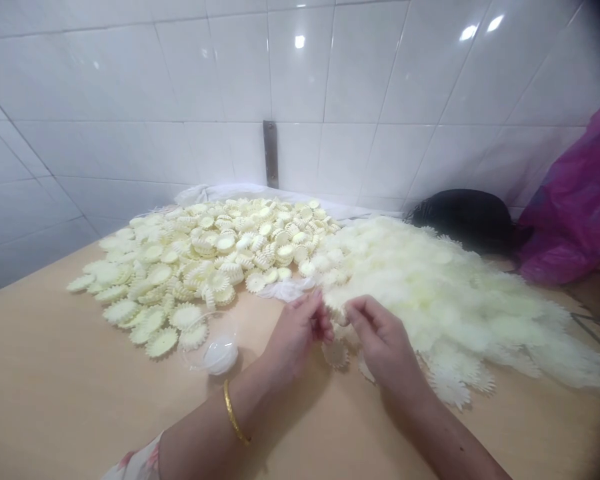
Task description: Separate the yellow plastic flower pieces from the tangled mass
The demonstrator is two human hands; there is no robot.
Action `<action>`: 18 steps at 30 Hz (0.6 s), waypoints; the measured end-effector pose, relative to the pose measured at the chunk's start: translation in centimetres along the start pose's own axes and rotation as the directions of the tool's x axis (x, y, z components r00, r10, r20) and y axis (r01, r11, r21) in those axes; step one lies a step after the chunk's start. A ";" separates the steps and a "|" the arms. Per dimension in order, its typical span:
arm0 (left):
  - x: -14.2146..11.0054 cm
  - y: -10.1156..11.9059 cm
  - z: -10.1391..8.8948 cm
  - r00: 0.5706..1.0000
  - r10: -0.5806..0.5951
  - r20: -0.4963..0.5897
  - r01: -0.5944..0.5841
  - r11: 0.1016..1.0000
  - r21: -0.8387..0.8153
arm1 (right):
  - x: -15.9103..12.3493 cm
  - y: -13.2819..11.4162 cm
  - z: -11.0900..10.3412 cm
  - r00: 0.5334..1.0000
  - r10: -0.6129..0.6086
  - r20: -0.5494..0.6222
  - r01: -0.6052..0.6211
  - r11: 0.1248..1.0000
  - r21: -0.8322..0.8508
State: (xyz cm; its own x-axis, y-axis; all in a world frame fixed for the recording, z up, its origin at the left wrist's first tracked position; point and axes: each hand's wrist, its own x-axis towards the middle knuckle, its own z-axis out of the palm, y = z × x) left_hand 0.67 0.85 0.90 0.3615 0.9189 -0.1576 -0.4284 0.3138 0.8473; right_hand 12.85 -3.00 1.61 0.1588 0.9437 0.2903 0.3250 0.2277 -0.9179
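Observation:
Both hands meet in front of the piles, with a small pale scalloped disc (pixel 336 308) between their fingertips. My left hand (pixel 294 333), with a gold bangle on the wrist, is closed at the disc's left edge. From the other side, my right hand (pixel 383 337) pinches the disc between thumb and forefinger. Its fine detail is blurred and partly covered by fingers. Below the hands lie loose thin scalloped discs (pixel 336 355) on the table. Left of my left hand, a clear plastic dish (pixel 193 357) holds a white substance (pixel 221 355).
A heap of cream, cup-like scalloped pieces (pixel 225 243) covers the table's back left. Thin translucent scalloped sheets (pixel 445 293) are piled on the right. Behind are white cloth (pixel 200 193), a black rounded object (pixel 463 217), a magenta plastic bag (pixel 575 200) and a tiled wall (pixel 300 73).

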 end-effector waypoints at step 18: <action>-0.3 -0.7 0.0 0.994 0.103 0.039 -0.108 0.978 0.177 | 0.1 0.2 0.5 0.940 0.187 0.287 -0.314 0.803 0.506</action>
State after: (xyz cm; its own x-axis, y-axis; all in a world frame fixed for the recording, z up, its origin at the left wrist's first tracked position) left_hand 0.86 0.32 0.32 0.3480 0.9362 -0.0497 -0.3112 0.1653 0.9359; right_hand 12.45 -2.73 1.33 -0.0575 0.9981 0.0236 -0.2603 0.0078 -0.9655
